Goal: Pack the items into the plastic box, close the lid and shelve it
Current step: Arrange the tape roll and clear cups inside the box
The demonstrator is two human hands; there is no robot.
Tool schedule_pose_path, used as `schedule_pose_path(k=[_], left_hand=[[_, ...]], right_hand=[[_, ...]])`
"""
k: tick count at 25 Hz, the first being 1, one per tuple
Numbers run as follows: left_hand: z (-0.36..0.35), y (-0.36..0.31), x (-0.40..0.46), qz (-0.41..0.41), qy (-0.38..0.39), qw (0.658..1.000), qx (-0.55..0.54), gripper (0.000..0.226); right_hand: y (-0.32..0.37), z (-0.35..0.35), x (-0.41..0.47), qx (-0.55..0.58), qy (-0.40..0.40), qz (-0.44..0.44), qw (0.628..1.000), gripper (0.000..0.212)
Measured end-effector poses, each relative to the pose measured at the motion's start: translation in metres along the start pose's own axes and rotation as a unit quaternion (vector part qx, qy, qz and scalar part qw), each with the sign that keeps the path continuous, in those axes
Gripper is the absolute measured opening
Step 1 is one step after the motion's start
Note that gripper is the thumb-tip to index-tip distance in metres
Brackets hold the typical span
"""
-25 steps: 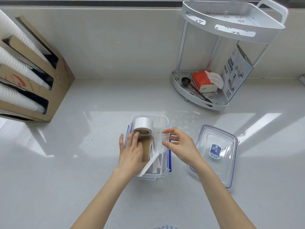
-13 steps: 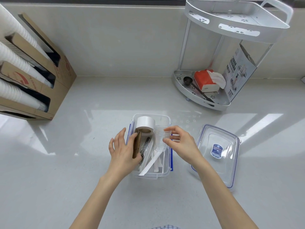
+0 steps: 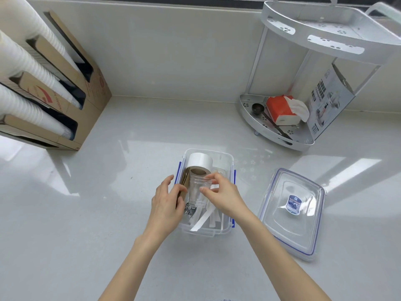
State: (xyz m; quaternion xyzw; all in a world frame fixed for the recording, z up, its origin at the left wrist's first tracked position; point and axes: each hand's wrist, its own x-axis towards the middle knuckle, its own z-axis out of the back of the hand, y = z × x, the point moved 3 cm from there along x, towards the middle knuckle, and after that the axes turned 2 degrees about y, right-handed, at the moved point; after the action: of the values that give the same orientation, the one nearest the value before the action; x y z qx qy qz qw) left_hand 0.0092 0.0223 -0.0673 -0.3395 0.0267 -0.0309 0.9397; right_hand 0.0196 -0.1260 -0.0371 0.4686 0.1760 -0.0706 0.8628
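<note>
A clear plastic box point(image 3: 225, 232) with blue clips stands open on the counter in front of me. Inside it a white tape roll point(image 3: 199, 161) lies at the far end, with white paper strips point(image 3: 202, 220) and a dark foil packet point(image 3: 189, 210) lower down. My left hand point(image 3: 166, 205) presses flat brown cardboard pieces point(image 3: 184, 181) against the box's left wall. My right hand point(image 3: 224, 195) pinches the rim of a clear plastic cup point(image 3: 196, 191), which stands upright in the middle of the box. The clear lid point(image 3: 291, 216) lies flat to the right of the box.
A white two-tier corner shelf point(image 3: 303, 135) stands at the back right, holding a red tissue pack point(image 3: 282, 111), a dark scoop point(image 3: 258, 109) and a printed carton point(image 3: 327, 103). A cardboard dispenser point(image 3: 86, 101) with stacked white paper cups stands at the back left.
My right hand has carried the clear cup leftward into the middle of the box. My left hand has turned the cardboard upright and pushed it against the left wall.
</note>
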Motion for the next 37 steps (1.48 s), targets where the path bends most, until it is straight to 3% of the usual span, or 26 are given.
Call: schedule_pose_path(k=[2,6,8,16,18,20,22,24,26,30,33,37], left_hand=[[0.0,0.0,-0.001,-0.009,0.005,1.0,0.013,0.025],[0.001,-0.002,-0.001,-0.008,0.042,0.998,0.046,0.074],[-0.001,-0.003,0.001,0.001,0.054,0.997,0.063,0.083],[-0.008,-0.009,-0.003,0.038,0.02,0.999,0.012,0.055],[-0.008,-0.009,-0.004,0.042,0.025,0.998,-0.028,0.051],[-0.008,-0.008,-0.006,0.045,0.037,0.996,-0.071,0.048],[-0.009,-0.006,-0.006,0.045,0.05,0.993,-0.093,0.048],[-0.01,-0.004,-0.005,0.046,0.055,0.993,-0.094,0.05],[-0.01,-0.003,-0.004,0.047,0.053,0.994,-0.086,0.052],[-0.011,-0.005,-0.004,0.043,0.04,0.996,-0.062,0.051],[-0.012,-0.008,-0.005,0.031,0.02,0.999,0.024,0.054],[-0.012,-0.012,-0.005,0.034,0.018,0.995,0.093,0.058]], right_hand=[[-0.001,-0.004,0.002,-0.007,0.007,-0.003,1.0,0.036],[-0.001,-0.006,0.003,-0.002,0.016,-0.015,1.0,0.04],[0.001,-0.005,0.001,0.003,0.029,-0.007,1.0,0.042],[0.005,0.003,0.008,-0.001,0.088,0.021,0.996,0.036],[0.002,0.006,0.018,-0.089,0.084,0.034,0.992,0.038],[0.001,0.003,0.025,-0.261,0.142,0.06,0.953,0.041],[0.0,-0.005,0.026,-0.404,0.207,0.084,0.887,0.047],[-0.001,-0.012,0.026,-0.495,0.227,0.125,0.829,0.052],[0.0,-0.015,0.023,-0.538,0.227,0.157,0.796,0.053],[-0.004,-0.015,0.023,-0.563,0.23,0.139,0.782,0.049],[-0.011,-0.011,0.026,-0.59,0.218,0.125,0.767,0.041],[-0.017,-0.005,0.021,-0.568,0.198,0.121,0.789,0.039]])
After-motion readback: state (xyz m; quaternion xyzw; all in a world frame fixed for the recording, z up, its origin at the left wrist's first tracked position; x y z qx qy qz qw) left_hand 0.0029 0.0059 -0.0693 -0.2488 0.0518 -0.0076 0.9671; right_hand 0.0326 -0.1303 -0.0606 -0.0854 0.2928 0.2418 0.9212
